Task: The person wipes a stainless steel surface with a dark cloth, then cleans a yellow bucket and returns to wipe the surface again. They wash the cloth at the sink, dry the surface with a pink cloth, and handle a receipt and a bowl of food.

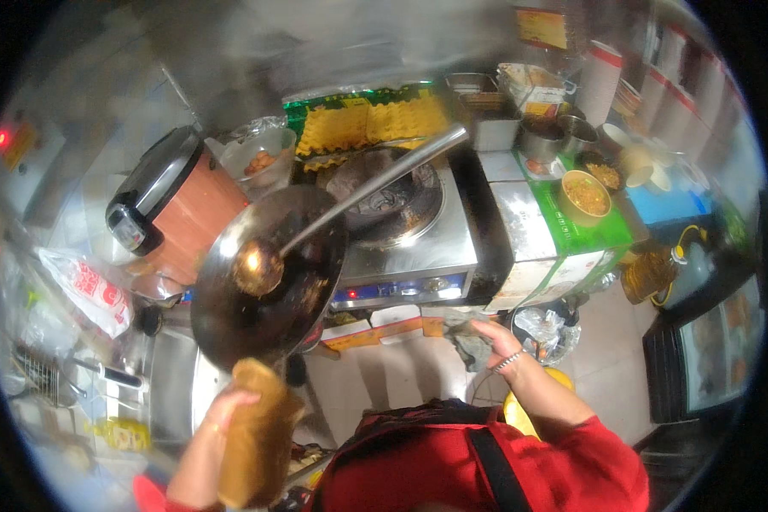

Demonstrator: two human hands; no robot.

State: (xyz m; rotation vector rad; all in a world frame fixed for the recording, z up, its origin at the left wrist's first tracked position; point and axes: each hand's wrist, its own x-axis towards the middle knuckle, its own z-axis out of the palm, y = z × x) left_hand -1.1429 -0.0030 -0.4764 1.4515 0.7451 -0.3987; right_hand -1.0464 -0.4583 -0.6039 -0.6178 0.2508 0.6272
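Note:
My left hand [231, 404] grips a tan cloth [259, 441] wrapped about the near side of a dark wok [307, 281], whose handle is hidden. A long-handled metal ladle [377, 185] rests in the wok with its bowl on the wok's inner surface. The wok is off the stove, left of the round burner well [390, 192]. A grey rag [470, 339] is pinched in my right hand [500, 345], in front of the stove. On the green-topped box at the right stands a paper bowl of food [586, 197].
A large rice cooker [192, 217] and a plastic bowl of brown items [259, 160] stand left of the stove. Metal pots [542, 137] are behind the paper bowl. A lined bin [545, 329] is on the floor, near an oil jug [649, 276] and a glass-fronted cabinet [719, 352].

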